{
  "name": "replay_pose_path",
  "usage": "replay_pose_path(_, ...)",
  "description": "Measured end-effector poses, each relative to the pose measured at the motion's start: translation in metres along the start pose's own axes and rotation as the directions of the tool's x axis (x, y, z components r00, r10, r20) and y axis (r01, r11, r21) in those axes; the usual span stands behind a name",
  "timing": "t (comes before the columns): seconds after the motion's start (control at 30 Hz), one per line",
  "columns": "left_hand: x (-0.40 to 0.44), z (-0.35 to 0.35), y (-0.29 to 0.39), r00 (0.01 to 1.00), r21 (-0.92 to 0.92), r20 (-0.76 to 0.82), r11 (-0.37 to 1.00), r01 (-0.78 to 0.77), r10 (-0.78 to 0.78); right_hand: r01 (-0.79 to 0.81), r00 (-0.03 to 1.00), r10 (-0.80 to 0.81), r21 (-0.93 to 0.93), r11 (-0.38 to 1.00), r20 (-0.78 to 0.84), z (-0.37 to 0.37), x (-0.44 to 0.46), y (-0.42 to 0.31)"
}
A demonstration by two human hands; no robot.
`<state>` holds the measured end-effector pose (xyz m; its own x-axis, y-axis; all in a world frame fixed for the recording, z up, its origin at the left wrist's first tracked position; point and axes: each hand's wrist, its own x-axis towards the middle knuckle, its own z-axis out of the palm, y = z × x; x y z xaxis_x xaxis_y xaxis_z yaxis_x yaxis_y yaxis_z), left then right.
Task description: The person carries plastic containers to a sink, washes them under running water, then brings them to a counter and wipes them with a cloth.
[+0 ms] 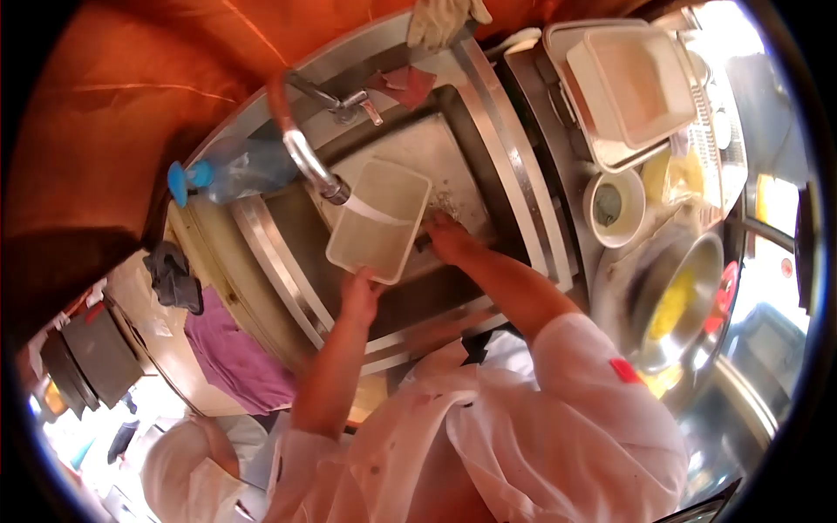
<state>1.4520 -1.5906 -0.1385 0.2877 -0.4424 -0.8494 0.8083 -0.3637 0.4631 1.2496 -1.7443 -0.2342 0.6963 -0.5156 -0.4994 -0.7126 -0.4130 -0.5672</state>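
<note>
At the near left, a person in white [196, 462] is cut off by the frame's dark edge. Beyond, a purple cloth [235, 353] lies to the left of the sink [475, 209], and a steel bowl [697, 261] of yellow food [671, 305] stands to its right.

The left hand [358, 299] is closed on the near end of the tub [377, 228], gripping the rim. The right hand [451, 240] reaches down just right of the tub, fingers bent towards the sink floor; whether it holds anything I cannot tell. Small dark bits [445, 192] lie on the sink floor beyond it.

The tub is in the sink, under the tap [327, 181], with water running into it. It looks like thin, pale plastic: light when drained, heavier as water gathers, a little springy in the walls, unlikely to break, but slippery when wet. The rim seems the best hold, ideally at both ends if it is full, so it does not tip.

Farther off, a clear bottle [253, 167] lies at the left, a red cloth [405, 85] sits behind the sink, and a glove [443, 22] hangs at the far edge.
</note>
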Motion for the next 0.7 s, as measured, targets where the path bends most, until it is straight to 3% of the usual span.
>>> replay_pose_path(0.03, -0.008, 0.005, -0.005, 0.995, -0.048, -0.026, 0.995, 0.093, -0.094, -0.015, 0.999, 0.019, -0.077, 0.997, 0.051, 0.01, 0.006, -0.004)
replay_pose_path(0.1, 0.005, 0.007, -0.004, 0.995, -0.065, 0.011, 0.993, 0.103, -0.103, -0.018, 0.987, 0.055, -0.234, 0.972, 0.153, 0.028, 0.017, -0.012)
replay_pose_path(0.13, 0.014, 0.006, -0.002, 0.994, -0.075, 0.034, 0.992, 0.106, -0.103, -0.072, 0.995, 0.086, -0.221, 0.973, 0.055, 0.055, 0.026, -0.007)
replay_pose_path(0.23, 0.044, -0.017, 0.012, 0.998, -0.027, 0.051, 0.999, 0.047, -0.045, -0.017, 0.977, 0.089, -0.351, 0.936, 0.192, 0.078, 0.036, 0.014)
replay_pose_path(0.33, 0.005, -0.009, 0.013, 0.993, 0.084, -0.055, 0.992, -0.096, 0.101, -0.327, 0.938, 0.337, -0.121, 0.937, 0.08, 0.059, 0.019, 0.025)
replay_pose_path(0.4, -0.011, -0.009, 0.004, 0.982, 0.163, -0.112, 0.978, -0.133, 0.153, -0.3, 0.947, 0.305, 0.059, 0.952, -0.103, 0.078, 0.022, 0.056)
replay_pose_path(0.47, 0.002, -0.001, 0.001, 0.974, 0.247, -0.104, 0.954, -0.171, 0.201, -0.238, 0.93, 0.28, 0.192, 0.952, -0.238, 0.041, 0.014, 0.051)
replay_pose_path(0.57, 0.023, 0.015, 0.007, 0.917, 0.473, -0.038, 0.815, -0.334, 0.398, -0.182, 0.873, 0.299, 0.312, 0.933, -0.385, -0.05, -0.017, -0.002)
replay_pose_path(0.6, 0.031, 0.018, 0.007, 0.909, 0.503, -0.007, 0.787, -0.357, 0.417, -0.072, 0.881, 0.204, 0.306, 0.949, -0.428, -0.066, -0.025, -0.014)
replay_pose_path(0.7, 0.04, 0.033, 0.007, 0.878, 0.577, 0.074, 0.698, -0.425, 0.473, -0.087, 0.97, 0.133, 0.218, 0.972, -0.203, -0.109, -0.033, -0.069)
